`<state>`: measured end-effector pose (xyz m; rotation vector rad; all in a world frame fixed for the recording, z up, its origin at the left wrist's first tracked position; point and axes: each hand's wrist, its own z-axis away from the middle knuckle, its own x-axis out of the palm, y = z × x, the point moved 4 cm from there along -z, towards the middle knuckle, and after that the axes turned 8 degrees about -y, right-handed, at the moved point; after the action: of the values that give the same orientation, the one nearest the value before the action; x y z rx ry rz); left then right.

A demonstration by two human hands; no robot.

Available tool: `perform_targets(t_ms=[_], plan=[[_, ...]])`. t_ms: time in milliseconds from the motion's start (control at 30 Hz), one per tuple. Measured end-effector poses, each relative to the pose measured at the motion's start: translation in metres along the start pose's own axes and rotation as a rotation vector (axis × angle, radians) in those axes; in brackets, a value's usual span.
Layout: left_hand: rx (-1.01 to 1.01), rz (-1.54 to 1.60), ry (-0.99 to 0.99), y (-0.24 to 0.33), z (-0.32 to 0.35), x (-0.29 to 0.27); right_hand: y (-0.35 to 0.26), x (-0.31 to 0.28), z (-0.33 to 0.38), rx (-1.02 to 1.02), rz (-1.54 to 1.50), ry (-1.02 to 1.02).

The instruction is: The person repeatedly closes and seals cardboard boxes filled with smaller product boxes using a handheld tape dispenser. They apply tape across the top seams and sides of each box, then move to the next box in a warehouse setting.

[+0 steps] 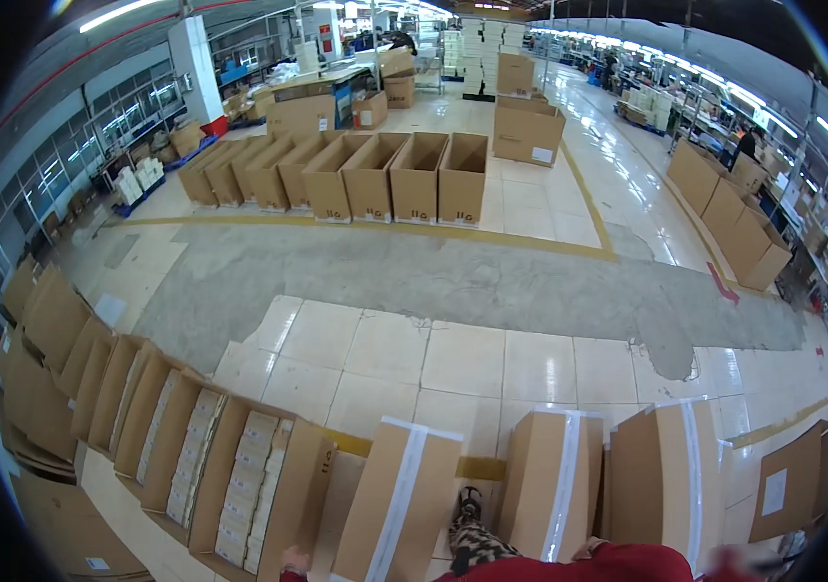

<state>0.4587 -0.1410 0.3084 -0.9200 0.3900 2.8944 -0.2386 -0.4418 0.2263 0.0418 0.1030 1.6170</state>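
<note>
At the lower edge, my left hand (294, 560) is in front of the side wall of an open cardboard carton (302, 485) packed with rows of pale packs (247, 480). Its fingers are too small and cut off to read. My right hand (588, 549), at the end of a red sleeve (627, 563), is next to a taped carton (554, 485); most of its fingers are hidden. Between my hands stands another taped carton (399, 495), with a strip of clear tape along its top. I cannot tell whether either hand touches a carton. A blurred reddish shape (736, 563) appears at the lower right.
More open cartons (147, 417) curve away on the left. A third taped carton (666, 475) and a tilted carton (794, 482) stand on the right. Open empty cartons (462, 179) line the yellow floor line ahead. My shoe (470, 500) is between two taped cartons.
</note>
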Motion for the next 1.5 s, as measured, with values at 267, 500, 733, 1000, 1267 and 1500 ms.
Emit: perform_targets(t_ms=[267, 500, 733, 1000, 1267, 1500], plan=[[0.183, 0.014, -0.073, 0.087, -0.023, 0.010, -0.073, -0.193, 0.063, -0.330, -0.530, 0.715], [-0.065, 0.153, -0.174, 0.097, -0.055, 0.025, -0.110, -0.221, 0.105, -0.363, -0.555, 0.656], [0.195, 0.167, -0.245, 0.265, -0.080, 0.038, -0.059, -0.102, 0.046, -0.161, -0.854, 0.517], [0.516, 0.116, -0.410, 0.395, -0.157, -0.011, -0.038, 0.051, -0.109, 0.300, -0.570, 0.258], [0.613, 0.228, -0.308, 0.393, -0.281, -0.199, -0.326, -0.171, 0.116, 0.203, -0.792, 0.559], [0.591, 0.397, -0.200, 0.367, -0.329, -0.296, -0.497, -0.312, 0.190, -0.113, -0.433, 0.925]])
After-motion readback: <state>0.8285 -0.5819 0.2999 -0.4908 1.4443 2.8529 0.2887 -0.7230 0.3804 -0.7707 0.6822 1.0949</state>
